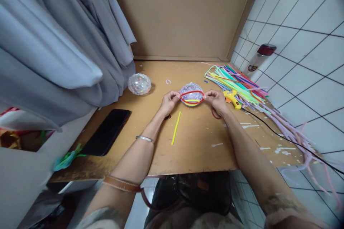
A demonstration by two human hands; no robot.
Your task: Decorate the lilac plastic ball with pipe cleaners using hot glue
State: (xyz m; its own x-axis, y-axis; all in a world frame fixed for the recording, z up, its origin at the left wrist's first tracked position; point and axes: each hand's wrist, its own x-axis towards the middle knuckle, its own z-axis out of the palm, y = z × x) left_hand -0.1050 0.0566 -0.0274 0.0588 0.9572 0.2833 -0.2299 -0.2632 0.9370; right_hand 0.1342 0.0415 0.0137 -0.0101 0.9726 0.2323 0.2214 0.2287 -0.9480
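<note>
A clear, purple-tinted faceted ball [191, 86] rests on the table between my two hands. Across its near side runs a red pipe cleaner [192, 92], bent into a long oval. My left hand [170, 103] pinches the oval's left end, and my right hand [216, 101] pinches its right end. A yellow strip [192, 104] lies along the ball's lower part, inside the oval. Closer to me is a loose yellow pipe cleaner [176, 128]. Under my right hand a brown-red ring [215, 113] shows partly; its kind is hidden.
A second clear ball [139, 84] sits at the left, beyond a black phone [106, 132]. A yellow glue gun [233, 99] with a black cord lies right of my hand, beside many coloured pipe cleaners [236, 82]. A red-lidded bottle [259, 59] stands by the tiled wall. Grey cloth [61, 43] hangs left.
</note>
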